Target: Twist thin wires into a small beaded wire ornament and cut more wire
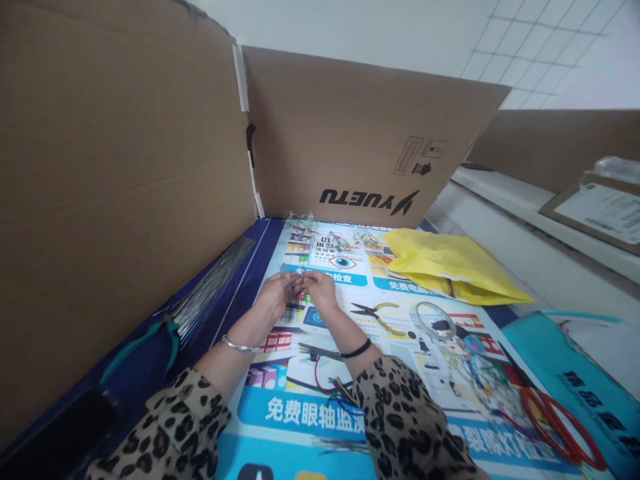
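My left hand point(273, 295) is closed around a small bunch of thin grey metal wires point(289, 292) over the printed sheet. Close beside it, my right hand point(321, 291) pinches at thin wire, its fingertips almost meeting those of the left. Exactly how the wire ends lie between the fingertips is too small to make out. To the right of my right hand lie yellow-handled pliers point(383, 316), jaws pointing left. Under my right forearm are more grey wires point(320, 350) and some coloured wires point(325, 383).
Long wires point(215, 287) and teal-handled pliers point(173, 333) lie along the left cardboard wall point(125, 167). A yellow bag point(460, 267), a clear ring-shaped roll point(434, 321), tangled wire point(493, 383), red-handled scissors point(557, 427) and a teal bag point(575, 380) are at right. Cardboard point(350, 133) stands behind.
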`<state>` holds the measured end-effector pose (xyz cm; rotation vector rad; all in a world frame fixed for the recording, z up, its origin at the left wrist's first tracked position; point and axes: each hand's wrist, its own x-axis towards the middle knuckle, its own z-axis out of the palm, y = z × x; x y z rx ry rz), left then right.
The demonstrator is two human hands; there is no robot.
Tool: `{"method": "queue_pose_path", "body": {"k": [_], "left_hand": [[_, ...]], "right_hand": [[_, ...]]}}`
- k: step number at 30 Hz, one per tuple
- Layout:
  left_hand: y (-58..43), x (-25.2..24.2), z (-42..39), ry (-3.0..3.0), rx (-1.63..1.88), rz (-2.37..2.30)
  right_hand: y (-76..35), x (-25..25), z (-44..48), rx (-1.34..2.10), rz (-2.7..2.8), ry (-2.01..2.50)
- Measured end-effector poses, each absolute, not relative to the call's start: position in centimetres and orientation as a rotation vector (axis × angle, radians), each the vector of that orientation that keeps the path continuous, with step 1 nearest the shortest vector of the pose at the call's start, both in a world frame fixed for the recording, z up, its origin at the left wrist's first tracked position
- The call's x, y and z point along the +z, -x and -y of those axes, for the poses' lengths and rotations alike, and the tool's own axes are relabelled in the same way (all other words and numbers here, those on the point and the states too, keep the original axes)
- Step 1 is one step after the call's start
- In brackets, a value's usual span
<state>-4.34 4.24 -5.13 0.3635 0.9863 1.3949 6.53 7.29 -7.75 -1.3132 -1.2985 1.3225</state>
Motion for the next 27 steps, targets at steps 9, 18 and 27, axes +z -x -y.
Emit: {"method": "queue_pose_path", "body": {"k": [9, 18, 27], "left_hand": [[4.3, -4.4, -3.9, -0.372, 1.385, -0.993], [4.2, -4.1, -3.9, -0.344, 1.419, -1.007], [4.2, -4.6, -4.2, -0.335, 1.442, -1.000]], "right_hand": [[-6.0, -7.4, -6.1, 0.917, 1.573, 1.302], [-5.9, -6.3, -5.2, 0.560, 1.937, 1.146], [-6.2, -5.4, -4.6, 0.437, 2.193, 1.002]]}}
